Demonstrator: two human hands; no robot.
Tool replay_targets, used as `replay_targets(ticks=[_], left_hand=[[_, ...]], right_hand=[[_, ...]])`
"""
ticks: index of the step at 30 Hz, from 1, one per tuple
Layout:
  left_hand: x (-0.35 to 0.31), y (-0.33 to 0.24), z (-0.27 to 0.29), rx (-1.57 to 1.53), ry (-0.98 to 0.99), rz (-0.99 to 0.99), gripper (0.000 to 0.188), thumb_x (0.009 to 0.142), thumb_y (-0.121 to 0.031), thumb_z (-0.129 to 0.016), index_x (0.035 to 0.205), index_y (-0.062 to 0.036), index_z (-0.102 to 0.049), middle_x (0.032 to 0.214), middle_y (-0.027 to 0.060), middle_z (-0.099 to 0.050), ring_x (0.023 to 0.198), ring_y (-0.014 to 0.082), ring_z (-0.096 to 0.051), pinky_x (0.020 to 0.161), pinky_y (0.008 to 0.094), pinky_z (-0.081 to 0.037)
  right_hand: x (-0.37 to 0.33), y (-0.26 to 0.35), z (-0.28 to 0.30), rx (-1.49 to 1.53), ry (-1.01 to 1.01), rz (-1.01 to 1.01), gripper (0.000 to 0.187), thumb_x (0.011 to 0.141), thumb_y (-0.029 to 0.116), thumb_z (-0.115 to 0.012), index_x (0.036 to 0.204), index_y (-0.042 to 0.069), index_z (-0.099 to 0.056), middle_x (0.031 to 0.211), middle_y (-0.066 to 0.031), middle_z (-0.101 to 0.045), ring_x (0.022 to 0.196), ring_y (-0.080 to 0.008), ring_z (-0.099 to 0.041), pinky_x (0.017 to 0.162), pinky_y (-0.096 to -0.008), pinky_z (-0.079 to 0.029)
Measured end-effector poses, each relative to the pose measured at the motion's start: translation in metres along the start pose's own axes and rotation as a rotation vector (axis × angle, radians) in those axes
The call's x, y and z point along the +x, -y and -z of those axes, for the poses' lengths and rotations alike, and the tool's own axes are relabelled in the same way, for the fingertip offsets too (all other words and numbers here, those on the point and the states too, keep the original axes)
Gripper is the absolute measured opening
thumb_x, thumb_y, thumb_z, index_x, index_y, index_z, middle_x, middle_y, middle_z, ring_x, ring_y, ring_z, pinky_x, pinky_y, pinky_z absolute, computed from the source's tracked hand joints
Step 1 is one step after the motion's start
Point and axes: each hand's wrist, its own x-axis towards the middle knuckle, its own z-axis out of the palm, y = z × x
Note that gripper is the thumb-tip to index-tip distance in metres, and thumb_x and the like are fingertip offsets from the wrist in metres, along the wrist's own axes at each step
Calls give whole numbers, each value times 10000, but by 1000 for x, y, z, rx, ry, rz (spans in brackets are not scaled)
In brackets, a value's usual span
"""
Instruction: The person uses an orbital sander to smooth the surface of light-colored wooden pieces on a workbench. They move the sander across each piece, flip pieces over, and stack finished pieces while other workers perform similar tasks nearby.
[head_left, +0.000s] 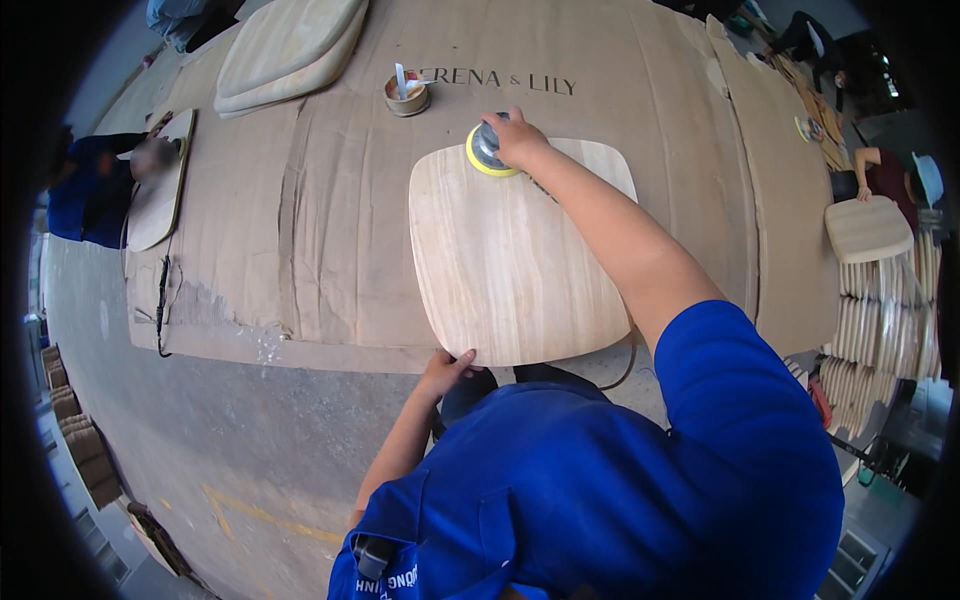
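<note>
A pale wooden seat panel [520,260] with rounded corners lies flat on the cardboard-covered table, its near edge at the table's front. My right hand [518,140] is wrapped over a round power sander [488,148] with a grey body and a yellow pad. The sander rests at the panel's far left edge, partly hidden under my fingers. At the near left corner, my left hand [450,372] grips the panel's edge, thumb on top and the other fingers mostly out of sight.
Stacked wooden panels [290,50] lie at the far left. Beyond my panel stands a small bowl [407,97] with a spatula in it. Co-workers handle a panel [160,190] at the left and another panel [868,228] at the right. A black cord [163,300] hangs over the table's left front.
</note>
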Motion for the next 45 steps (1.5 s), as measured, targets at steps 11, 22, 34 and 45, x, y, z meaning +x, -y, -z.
replay_targets(ticks=[11,22,34,45], left_hand=[[-3,-5,-1,18,-19,-3,410,936,-449,-584,1019,-50,-632,891,58,-735,750,132,-639,618,280,-461],[-5,-8,-3,5,-52,16,396,932,-424,-605,996,-34,-633,889,60,-733,754,125,-646,623,275,-460],[-5,-9,-1,54,-60,52,432,937,-455,-577,1010,-36,-650,910,54,-735,739,137,-640,627,295,-472],[-4,-8,0,25,-101,100,396,912,-411,-638,1011,-28,-628,896,65,-712,746,146,-652,631,280,-449]], right_hand=[[-30,-145,30,16,-97,-290,758,791,175,-750,1412,289,-331,1394,-190,-362,1203,-381,-529,1005,-426,-467],[-22,-52,0,7,-59,-105,719,801,165,-739,1401,289,-361,1378,-174,-367,1160,-380,-560,964,-427,-497],[-61,52,-26,15,46,159,589,892,44,-496,1382,362,-423,1339,-122,-400,1123,-315,-594,928,-411,-522],[-45,-145,25,33,-76,-180,727,787,127,-732,1392,329,-382,1381,-131,-387,1187,-345,-551,970,-415,-495]])
